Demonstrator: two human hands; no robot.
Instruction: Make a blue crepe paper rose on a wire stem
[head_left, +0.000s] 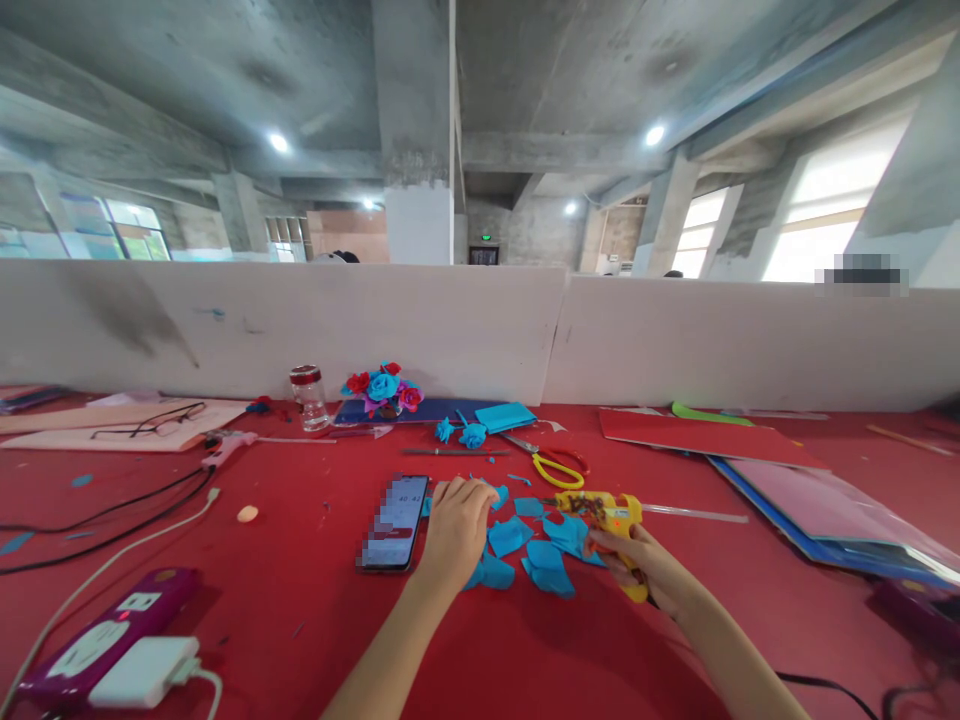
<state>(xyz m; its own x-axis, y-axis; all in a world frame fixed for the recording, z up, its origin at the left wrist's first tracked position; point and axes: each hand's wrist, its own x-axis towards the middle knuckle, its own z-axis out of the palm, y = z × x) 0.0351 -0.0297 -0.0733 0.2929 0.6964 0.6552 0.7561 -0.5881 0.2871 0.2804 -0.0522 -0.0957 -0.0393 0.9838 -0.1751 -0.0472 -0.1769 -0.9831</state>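
My right hand is wrapped round the handle of a yellow hot glue gun, its nozzle turned left and a clear glue stick poking out of its back. My left hand is closed with fingers curled just right of a phone; what its fingertips pinch, if anything, is hidden. Several cut blue paper petals lie on the red table between and under my hands. Beyond them rest scissors with yellow and red handles, small blue paper flowers and folded blue paper.
A bunch of paper flowers and a glass jar stand by the white partition. Eyeglasses lie back left. A purple power strip with cables is front left; paper sheets and folders lie right.
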